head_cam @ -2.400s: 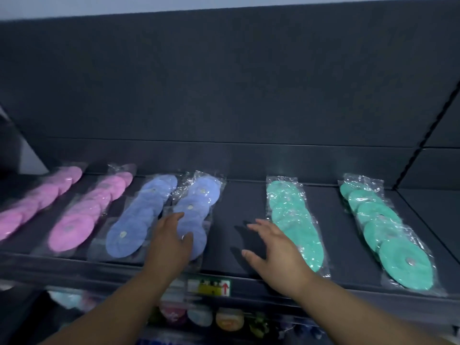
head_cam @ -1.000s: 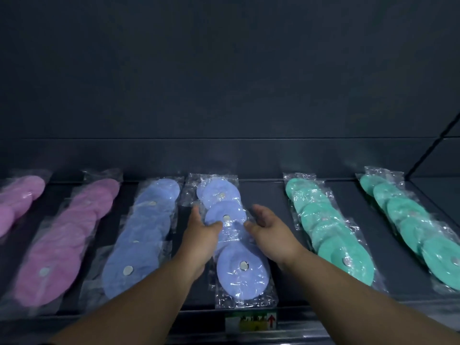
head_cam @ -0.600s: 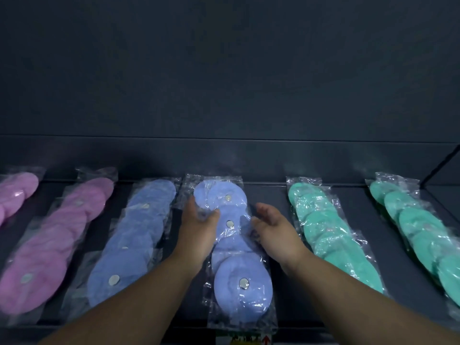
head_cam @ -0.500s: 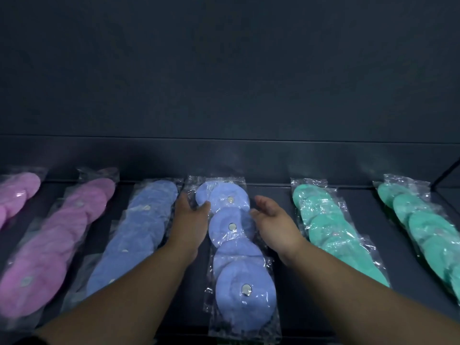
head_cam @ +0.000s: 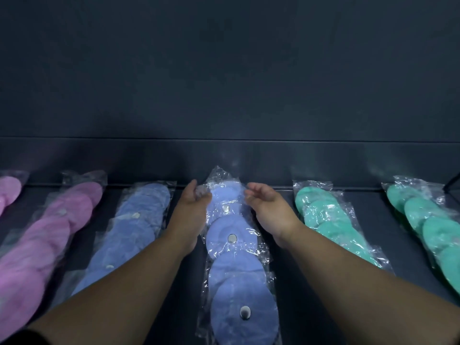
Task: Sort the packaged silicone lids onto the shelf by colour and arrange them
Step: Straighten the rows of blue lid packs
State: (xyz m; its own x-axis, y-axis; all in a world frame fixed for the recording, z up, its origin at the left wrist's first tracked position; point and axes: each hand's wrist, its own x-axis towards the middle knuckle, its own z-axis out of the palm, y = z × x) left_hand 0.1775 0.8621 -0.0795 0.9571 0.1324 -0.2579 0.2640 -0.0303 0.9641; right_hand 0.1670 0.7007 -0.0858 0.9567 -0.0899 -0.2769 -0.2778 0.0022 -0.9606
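Six clear packs of silicone lids lie in rows on a dark shelf [head_cam: 293, 302]. From the left there are two pink packs [head_cam: 49, 235] [head_cam: 8, 192], a blue pack [head_cam: 134, 230], the central blue pack [head_cam: 236, 277], and two green packs [head_cam: 331, 225] [head_cam: 430, 225]. My left hand [head_cam: 191, 210] pinches the plastic at the left edge of the central blue pack's far end. My right hand [head_cam: 267, 210] curls its fingers on the right edge of that same end. The wrap's far tip stands up against the shelf's low back lip.
A dark back panel [head_cam: 224, 83] rises behind the shelf, with a low lip [head_cam: 323, 160] along its base. Narrow strips of bare shelf run between the packs. A corner edge shows at the far right [head_cam: 451, 183].
Both hands have slid along the central blue pack to its far end and closed on the wrap. The pack now lies straighter and its far tip has lifted.
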